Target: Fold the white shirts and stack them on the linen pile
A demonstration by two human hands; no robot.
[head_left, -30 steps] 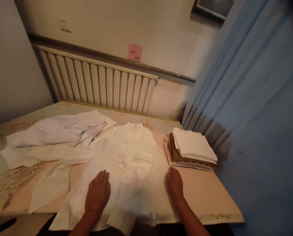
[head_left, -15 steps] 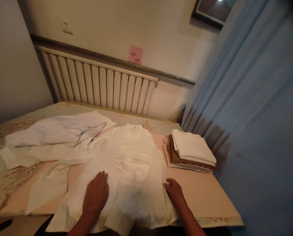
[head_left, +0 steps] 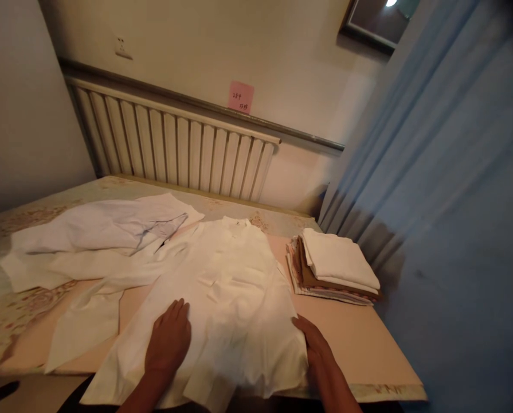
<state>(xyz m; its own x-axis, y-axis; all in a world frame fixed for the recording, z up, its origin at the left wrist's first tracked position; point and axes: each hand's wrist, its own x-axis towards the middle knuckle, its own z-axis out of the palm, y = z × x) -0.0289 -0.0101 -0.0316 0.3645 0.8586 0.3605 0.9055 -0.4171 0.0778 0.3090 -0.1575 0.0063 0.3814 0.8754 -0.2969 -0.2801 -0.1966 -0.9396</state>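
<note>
A white long-sleeved shirt (head_left: 234,287) lies spread out, collar away from me, its lower hem hanging at the near edge. My left hand (head_left: 170,335) rests flat on the shirt's left side, fingers stretched out and nearly together. At the shirt's right side edge, my right hand (head_left: 314,338) has its fingers curled round the fabric; part of them is hidden by the cloth. The shirt's left sleeve (head_left: 88,324) stretches out to the left and bends toward me.
Another pale garment (head_left: 97,229) lies loosely at the left. A stack of folded clothes (head_left: 337,264) sits at the right on the peach cover (head_left: 368,344). A blue curtain (head_left: 454,229) hangs along the right, and a radiator (head_left: 174,143) runs along the far wall.
My right hand has closed on the shirt's right edge, and the cloth there has spread outward to the right. My left hand stays in place on the shirt.
</note>
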